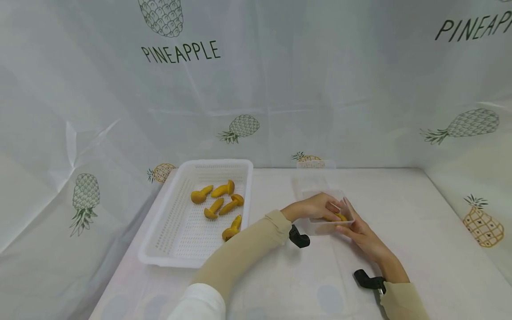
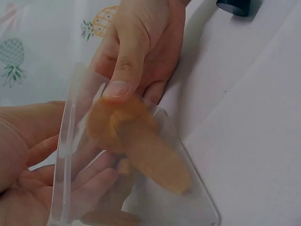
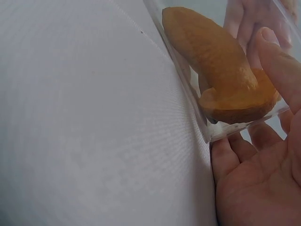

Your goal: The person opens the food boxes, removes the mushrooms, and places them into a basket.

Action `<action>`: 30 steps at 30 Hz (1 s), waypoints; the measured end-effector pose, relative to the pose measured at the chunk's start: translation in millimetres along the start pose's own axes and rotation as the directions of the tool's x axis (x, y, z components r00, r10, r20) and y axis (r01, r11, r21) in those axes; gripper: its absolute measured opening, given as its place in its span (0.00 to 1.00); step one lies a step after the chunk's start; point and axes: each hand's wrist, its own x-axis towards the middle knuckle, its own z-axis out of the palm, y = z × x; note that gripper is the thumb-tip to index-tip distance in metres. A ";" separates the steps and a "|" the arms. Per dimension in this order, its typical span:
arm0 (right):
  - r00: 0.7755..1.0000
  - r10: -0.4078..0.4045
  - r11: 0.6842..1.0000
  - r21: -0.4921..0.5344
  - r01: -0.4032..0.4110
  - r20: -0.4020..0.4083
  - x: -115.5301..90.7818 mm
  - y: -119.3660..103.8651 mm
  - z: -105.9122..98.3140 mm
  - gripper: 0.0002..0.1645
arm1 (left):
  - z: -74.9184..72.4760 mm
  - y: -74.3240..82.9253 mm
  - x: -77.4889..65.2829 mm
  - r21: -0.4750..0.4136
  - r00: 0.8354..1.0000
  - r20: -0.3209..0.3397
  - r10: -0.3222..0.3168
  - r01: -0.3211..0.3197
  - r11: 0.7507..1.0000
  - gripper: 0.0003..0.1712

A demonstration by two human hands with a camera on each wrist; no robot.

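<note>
A clear plastic box [image 1: 323, 229] stands on the table right of centre, its flap [image 1: 314, 178] folded back. My left hand [image 1: 313, 207] reaches into it from the left, with bent fingers at a yellow-orange mushroom [image 2: 155, 155]. The mushroom lies near the corner, cap toward my right hand, and partly hides those fingertips. A second brownish shape in the left wrist view is blurred by the plastic. My right hand [image 1: 367, 238] grips the box's right front corner. In the right wrist view its thumb [image 3: 277, 66] lies along the wall, its other fingers around the corner.
A white perforated basket [image 1: 160, 255] sits on the left of the table, with several yellow mushrooms [image 1: 214, 208] inside. My left forearm [image 1: 240, 253] crosses its front right corner. Behind the table [image 1: 400, 209] hangs a pineapple-print sheet [image 1: 360, 80].
</note>
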 end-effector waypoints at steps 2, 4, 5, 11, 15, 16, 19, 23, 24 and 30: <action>1.000 -0.003 1.000 -0.009 0.003 -0.001 -0.1 -0.1 -0.4 0.53 | -1.1 0.2 1.1 0.032 0.999 0.037 0.012 -0.013 0.999 0.25; 1.000 0.000 1.000 -0.014 0.000 -0.004 -0.2 0.2 -0.7 0.53 | -1.5 -0.1 3.1 0.046 0.998 0.065 0.024 -0.027 0.999 0.24; 1.000 0.002 1.000 -0.018 -0.003 -0.005 -0.2 0.3 -0.9 0.53 | -1.4 -0.2 4.1 0.051 0.997 0.077 0.031 -0.035 0.998 0.24; 1.000 0.006 1.000 -0.030 -0.006 -0.008 0.1 0.5 -1.8 0.53 | 0.5 0.3 6.8 0.081 0.995 0.095 0.031 -0.039 0.996 0.21; 1.000 0.001 1.000 -0.029 -0.001 -0.003 0.4 -0.6 -2.2 0.53 | 1.2 2.5 5.9 0.097 0.997 0.073 0.017 -0.024 0.995 0.20; 1.000 -0.005 1.000 -0.028 0.005 -0.002 0.4 -0.6 -2.2 0.53 | 1.5 2.6 5.9 0.097 0.998 0.063 0.012 -0.019 0.995 0.20; 1.000 -0.016 1.000 -0.017 0.016 0.008 0.6 -0.5 -2.1 0.53 | 2.6 1.3 6.6 0.104 1.000 0.031 0.003 -0.006 0.995 0.18; 0.999 -0.028 1.000 -0.007 0.029 0.016 0.8 0.8 -1.4 0.53 | 3.9 -2.0 7.7 0.104 1.000 0.003 -0.001 0.001 0.995 0.16; 0.999 -0.029 1.000 -0.005 0.029 0.016 0.8 1.5 -1.3 0.53 | 4.1 -3.0 8.0 0.105 1.000 0.003 0.002 -0.003 0.994 0.16; 0.999 -0.031 0.999 -0.007 0.032 0.017 0.3 3.5 -0.2 0.53 | 5.6 -5.6 7.9 0.163 0.999 0.020 0.039 -0.042 0.986 0.15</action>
